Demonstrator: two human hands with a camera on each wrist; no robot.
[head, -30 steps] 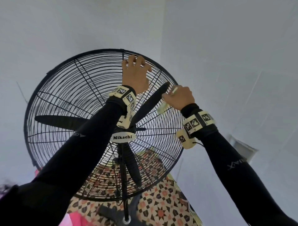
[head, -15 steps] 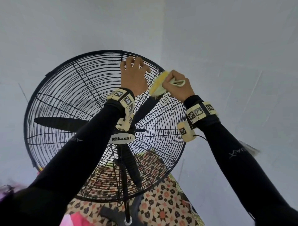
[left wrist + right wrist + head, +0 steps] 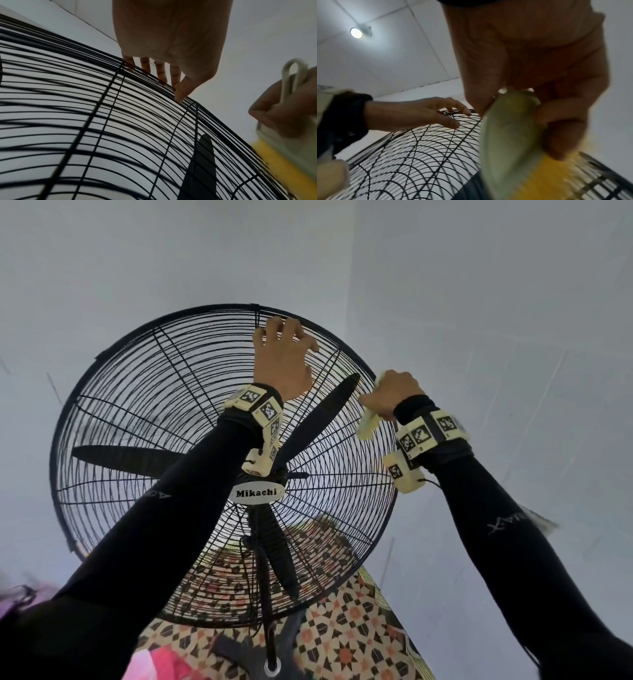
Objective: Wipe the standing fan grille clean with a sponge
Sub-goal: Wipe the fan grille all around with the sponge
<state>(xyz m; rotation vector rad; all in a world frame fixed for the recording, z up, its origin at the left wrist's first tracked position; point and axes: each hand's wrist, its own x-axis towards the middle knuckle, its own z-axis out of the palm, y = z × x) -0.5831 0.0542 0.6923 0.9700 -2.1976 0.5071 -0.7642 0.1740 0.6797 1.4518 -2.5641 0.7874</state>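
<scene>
Two hands are up on the fan grille (image 3: 144, 419), and the wiping looks to be in mid-course rather than near its end. The right hand (image 3: 394, 397) is clenched round the sponge (image 3: 368, 426), a yellow pad with a pale backing and a loop at one end, pressing it against the upper right of the grille just beside the outer rim. In the right wrist view the yellow face (image 3: 544, 174) lies on the wires, blurred. The left hand (image 3: 282, 361) rests at the top of the grille with fingers (image 3: 145, 65) spread and lightly bent, tips touching the wires close to the rim; it seems to steady the fan rather than grip it, and it holds nothing.

How much is already clean I cannot tell: the black wires look alike all over, and no dust or wet streak shows. Judging by where the sponge sits, the left side, the centre around the hub and the lower half of the grille may yet need a pass (the blades (image 3: 318, 419) behind the wires are no part of the job).

As for writing, the white oval badge (image 3: 256, 493) at the grille's centre reads "Mikachi". Each black sleeve carries faint pale lettering, too distorted to read. The wristbands bear square coded markers, not words.
</scene>
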